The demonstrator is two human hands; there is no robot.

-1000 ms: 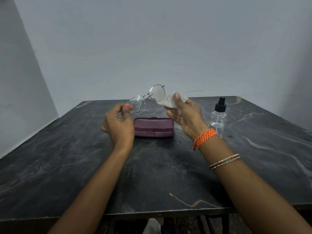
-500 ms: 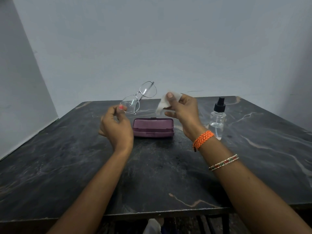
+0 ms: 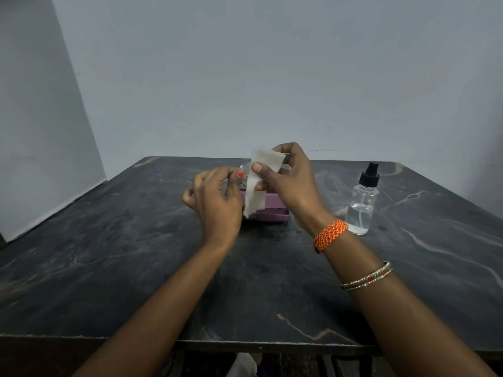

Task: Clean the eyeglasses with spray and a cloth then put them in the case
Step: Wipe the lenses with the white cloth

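Observation:
My left hand (image 3: 215, 202) pinches the thin-framed eyeglasses (image 3: 244, 166), of which only part of one lens shows behind the cloth. My right hand (image 3: 288, 183) holds a white cloth (image 3: 258, 180) between thumb and fingers, pressed against the glasses and hanging down over them. Both hands are raised above the closed purple case (image 3: 269, 210), which lies on the dark marble table (image 3: 136, 254). A clear spray bottle (image 3: 363, 205) with a black pump top stands upright to the right of my right wrist.
A pale wall runs along the table's back edge and another along its left side. A white thing (image 3: 242, 365) shows under the table's front edge.
Both hands have come down and together. The glasses, held up and apart from the cloth before, are now covered by the cloth in my right hand.

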